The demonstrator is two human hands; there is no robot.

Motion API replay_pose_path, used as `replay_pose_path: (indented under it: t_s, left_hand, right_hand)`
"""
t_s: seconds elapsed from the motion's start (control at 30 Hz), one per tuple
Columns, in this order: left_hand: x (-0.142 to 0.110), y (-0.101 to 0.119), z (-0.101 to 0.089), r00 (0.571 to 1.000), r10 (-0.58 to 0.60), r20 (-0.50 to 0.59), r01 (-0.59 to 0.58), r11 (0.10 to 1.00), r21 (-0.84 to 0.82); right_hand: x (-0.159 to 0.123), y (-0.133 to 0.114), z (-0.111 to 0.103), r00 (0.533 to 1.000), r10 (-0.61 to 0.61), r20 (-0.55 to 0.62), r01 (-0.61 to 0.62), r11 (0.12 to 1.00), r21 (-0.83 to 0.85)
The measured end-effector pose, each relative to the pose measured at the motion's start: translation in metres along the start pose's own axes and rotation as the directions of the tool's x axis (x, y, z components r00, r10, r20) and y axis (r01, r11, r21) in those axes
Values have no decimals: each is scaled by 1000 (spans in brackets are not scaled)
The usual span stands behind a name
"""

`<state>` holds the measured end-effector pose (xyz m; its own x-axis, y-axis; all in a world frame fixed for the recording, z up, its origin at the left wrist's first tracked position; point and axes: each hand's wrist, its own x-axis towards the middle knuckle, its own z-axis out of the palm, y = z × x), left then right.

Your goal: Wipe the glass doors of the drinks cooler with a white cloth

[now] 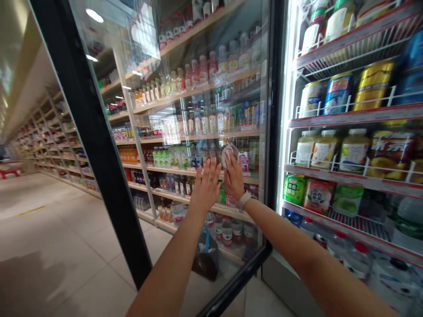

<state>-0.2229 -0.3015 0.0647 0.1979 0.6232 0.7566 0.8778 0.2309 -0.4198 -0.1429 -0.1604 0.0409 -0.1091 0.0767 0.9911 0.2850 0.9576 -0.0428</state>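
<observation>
A tall glass door (185, 185) with a black frame stands swung open in front of me. My left hand (208, 182) lies flat against the glass, its fingers stretched out and nothing in it. Just to its right, my right hand (234, 174) presses a pale cloth (230, 155) onto the pane. The cloth is bunched under the fingers, so part of it is hidden. A light band (245, 199) circles my right wrist.
On the right, the lit cooler's wire shelves (346, 180) hold bottles and cans. Wooden shelves of drinks (198, 90) show through the glass. A dark bag with a blue handle (206, 255) rests on the floor behind the door. Far left is a red stool (9, 169).
</observation>
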Motion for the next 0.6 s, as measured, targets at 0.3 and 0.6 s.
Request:
replay_pose_path:
  t_s: [0.3, 0.6]
  left_hand:
    - [0, -3, 5, 1000, 8, -27, -7, 1000, 27]
    - [-1, -3, 4, 1000, 5, -12, -4, 999, 44]
  right_hand:
    - [-113, -21, 13, 997, -22, 79, 25, 999, -30]
    - [-92, -11, 10, 994, -56, 96, 57, 998, -1]
